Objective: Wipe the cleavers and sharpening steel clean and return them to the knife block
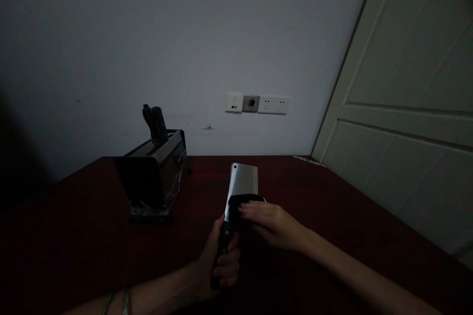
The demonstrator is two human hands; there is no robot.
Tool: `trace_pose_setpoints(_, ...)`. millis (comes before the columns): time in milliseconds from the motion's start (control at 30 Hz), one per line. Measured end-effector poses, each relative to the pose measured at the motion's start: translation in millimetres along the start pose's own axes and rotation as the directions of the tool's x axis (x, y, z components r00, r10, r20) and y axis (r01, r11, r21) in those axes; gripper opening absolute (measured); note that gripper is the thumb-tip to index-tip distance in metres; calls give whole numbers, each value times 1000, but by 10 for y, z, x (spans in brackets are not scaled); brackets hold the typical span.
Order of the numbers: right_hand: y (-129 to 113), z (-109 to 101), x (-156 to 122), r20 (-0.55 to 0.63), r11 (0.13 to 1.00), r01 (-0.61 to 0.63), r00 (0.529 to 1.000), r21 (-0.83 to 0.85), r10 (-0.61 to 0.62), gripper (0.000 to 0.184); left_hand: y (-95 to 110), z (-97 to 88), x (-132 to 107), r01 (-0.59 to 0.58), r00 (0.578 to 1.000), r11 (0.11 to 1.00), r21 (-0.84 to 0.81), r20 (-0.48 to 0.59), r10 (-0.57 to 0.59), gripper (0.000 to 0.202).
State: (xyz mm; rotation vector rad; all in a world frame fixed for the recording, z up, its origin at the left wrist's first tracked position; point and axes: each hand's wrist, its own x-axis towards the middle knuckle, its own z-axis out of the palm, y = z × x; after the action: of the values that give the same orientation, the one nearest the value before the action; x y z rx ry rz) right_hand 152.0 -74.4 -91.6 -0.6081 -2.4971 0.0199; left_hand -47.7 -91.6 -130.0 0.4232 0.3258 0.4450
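Observation:
My left hand (221, 261) is wrapped round the black handle of a cleaver (244, 179), whose wide blade points up and away from me. A dark cloth (236, 202) covers the lower part of the blade. Fingers of my right hand (271, 221) press this cloth against the metal from the right side. The upper blade, with a small hole near its top left corner, shows bare. Part of the cloth is lost in the dim light.
A knife block (173, 162) holding black-handled knives stands at the left on the dark red table (295, 182). Wall sockets (273, 105) sit on the wall behind. A pale panelled door (399, 157) borders the right side, with a thin strip (308, 160) near it.

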Motion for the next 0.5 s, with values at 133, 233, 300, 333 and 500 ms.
trace_pose_setpoints(133,491,-247,288,-82,993,-85,994,-82,78,36,0,-17,2,12,999,1000,21,53,-13,75)
trace_pose_setpoints(233,718,-332,479,-101,977,-148,986,-153,134,35,-3,-28,-1,7,998,1000,18,57,-8,74)
trace_pose_setpoints(300,718,-311,539,-102,969,-161,984,-189,144,35,-4,-29,-4,7,998,1000,16,58,-8,73)
trace_pose_setpoints(333,670,-276,541,-104,967,-160,984,-196,142,35,-3,-29,-4,11,998,1000,20,58,-13,72)
trace_pose_setpoints(500,135,67,337,-50,997,-52,998,-60,49,34,-2,-71,9,11,999,999,45,37,-13,65)
